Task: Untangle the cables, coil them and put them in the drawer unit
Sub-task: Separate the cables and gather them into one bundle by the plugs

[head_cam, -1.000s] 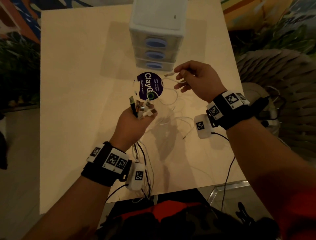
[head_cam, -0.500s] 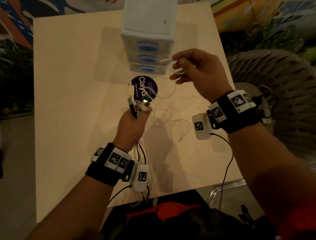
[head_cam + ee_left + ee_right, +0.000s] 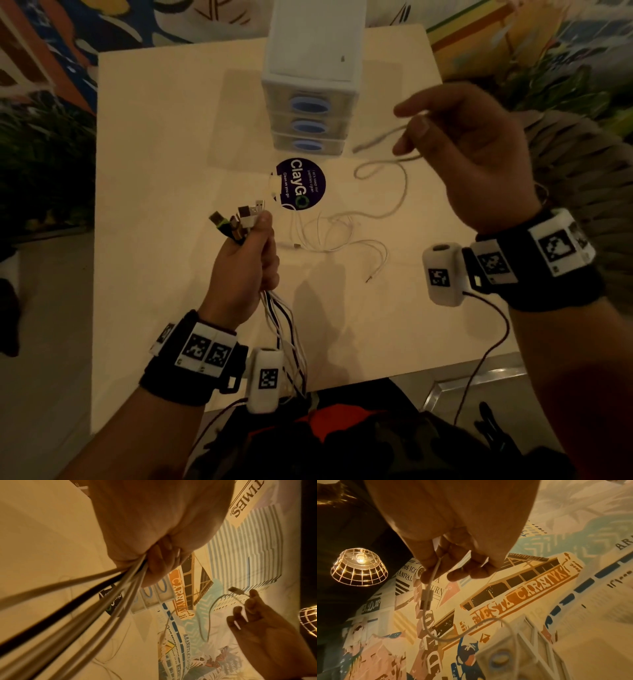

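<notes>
A pale worktop (image 3: 164, 171) is seen under dim, warm light, with dark floor along its left edge and a painted mural (image 3: 85, 20) on the wall behind. In the right wrist view a wire-caged lamp (image 3: 358, 568) is lit, and orange lettering on the mural is seen, too stylised to be read with certainty; "TIMES" is read on it in the left wrist view.

At the left, the left hand (image 3: 245, 270) is clenched round a bundle of cables (image 3: 284, 329), white ones and a dark one, whose plugs (image 3: 239, 219) stick out above the fist while the cords hang past the wrist toward the near edge.

Further right, a round dark sticker (image 3: 301, 183) is stuck on the worktop, marked "ClayGo" and "Clean as you go". Behind it a drawer unit (image 3: 310, 75) is stood, white, with three drawers, each with a blue oval handle; all three are closed and their contents cannot be told. Just nearer than the sticker, thin white cables (image 3: 329, 236) are left in a loose tangle on the worktop.

At the right, the right hand (image 3: 469, 154) is held above the worktop, and a white cable (image 3: 387, 137) is pinched near its plug between thumb and fingers, the rest trailing down in a loop to the tangle.
</notes>
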Tool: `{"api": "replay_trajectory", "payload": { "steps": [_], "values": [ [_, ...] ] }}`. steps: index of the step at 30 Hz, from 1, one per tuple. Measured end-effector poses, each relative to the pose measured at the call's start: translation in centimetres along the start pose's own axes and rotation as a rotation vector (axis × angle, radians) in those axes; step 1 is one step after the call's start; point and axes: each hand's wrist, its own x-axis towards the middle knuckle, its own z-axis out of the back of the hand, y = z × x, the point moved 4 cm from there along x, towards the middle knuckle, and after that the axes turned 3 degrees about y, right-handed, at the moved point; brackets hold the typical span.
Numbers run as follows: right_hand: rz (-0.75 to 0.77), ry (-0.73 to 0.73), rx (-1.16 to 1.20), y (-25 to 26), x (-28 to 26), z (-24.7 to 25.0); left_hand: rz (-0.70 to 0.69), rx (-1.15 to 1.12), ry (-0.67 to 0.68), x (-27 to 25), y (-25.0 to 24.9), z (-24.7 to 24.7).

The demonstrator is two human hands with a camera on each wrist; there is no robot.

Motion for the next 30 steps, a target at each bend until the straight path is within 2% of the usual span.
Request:
{"api": "replay_trajectory", "payload": {
  "steps": [2, 5, 8, 12, 15, 19, 23, 27, 30],
  "values": [
    [-0.093, 0.009, 0.067, -0.3, -1.6, -1.1, -0.007, -0.014, 0.034, -1.3, -0.4, -0.2],
    [-0.175, 0.115, 0.13, -0.6, -4.3, -4.1, 0.021, -0.025, 0.103, -3.0, -0.6, -1.0],
    [-0.242, 0.177, 0.105, -0.6, -6.4, -7.2, 0.06, 0.023, 0.161, -4.6, -0.3, -2.0],
    [-0.197, 0.223, 0.09, -0.3, -7.8, -9.8, 0.038, 0.068, 0.117, -5.9, 0.0, -2.7],
    [-0.144, 0.309, 0.055, 0.2, -8.8, -11.0, 0.043, -0.023, 0.057, -6.3, -0.1, -2.5],
    [-0.168, 0.331, 0.076, 0.8, -9.9, -10.8, 0.07, -0.141, 0.021, -6.5, -0.5, -2.0],
    [-0.229, 0.363, 0.116, 0.9, -10.7, -10.7, 0.09, -0.078, 0.024, -6.5, -0.8, -1.8],
    [-0.179, 0.349, 0.082, 1.6, -10.3, -10.4, 0.092, -0.088, -0.042, -6.9, -0.7, -1.8],
    [-0.128, 0.374, 0.044, 2.4, -9.9, -10.3, 0.151, -0.119, -0.017, -7.5, -0.9, -2.2]
  ]
}}
